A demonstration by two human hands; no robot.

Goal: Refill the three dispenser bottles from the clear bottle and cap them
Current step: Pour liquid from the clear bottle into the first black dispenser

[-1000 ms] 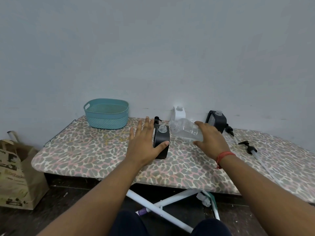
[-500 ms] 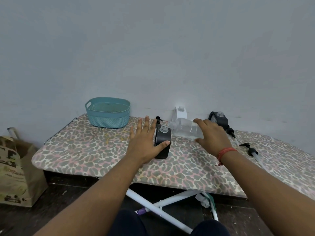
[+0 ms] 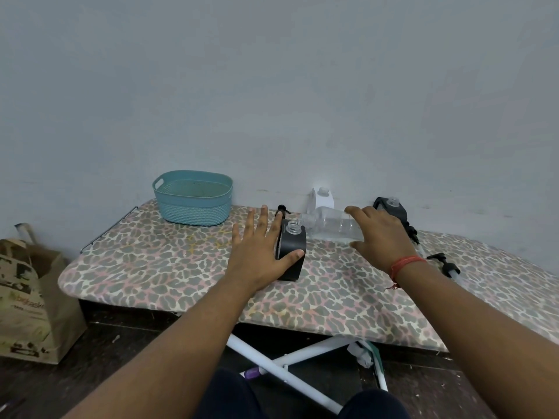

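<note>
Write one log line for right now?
left hand: steadies black dispenser bottle | right hand: tilts clear bottle | caps: off

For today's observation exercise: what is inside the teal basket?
The teal basket shows only bare inner wall; no contents are visible. Its floor is hidden behind the near rim, so it cannot be checked.

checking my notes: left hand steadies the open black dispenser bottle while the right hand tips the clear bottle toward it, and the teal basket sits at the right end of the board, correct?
Not quite: the teal basket sits at the left end of the board, as the head view shows. The rest holds: the left hand steadies the open black dispenser bottle while the right hand tips the clear bottle toward it.
</note>
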